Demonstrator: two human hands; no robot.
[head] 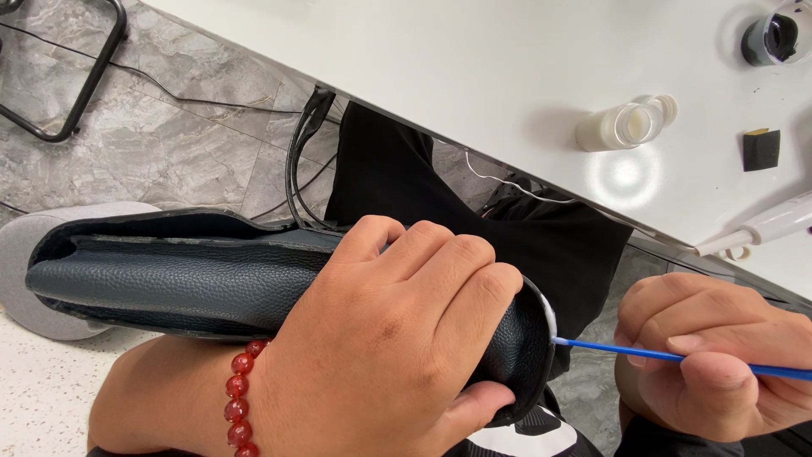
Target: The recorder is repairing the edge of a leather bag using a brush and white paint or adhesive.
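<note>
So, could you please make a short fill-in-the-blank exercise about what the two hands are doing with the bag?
1. The left hand grips a dark leather ____.
2. The right hand holds a thin stick of ____ colour.
3. The tip of the stick touches the bag's ____ edge.
4. On the left wrist sits a bracelet of ____ beads.

Missing words: bag; blue; white; red

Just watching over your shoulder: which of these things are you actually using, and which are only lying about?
In use:
- dark leather bag, held by the left hand
- thin blue stick, in the right hand, tip at the bag's edge

Lying about:
- white bottle on its side
- black jar
- black sponge
- white table
</note>
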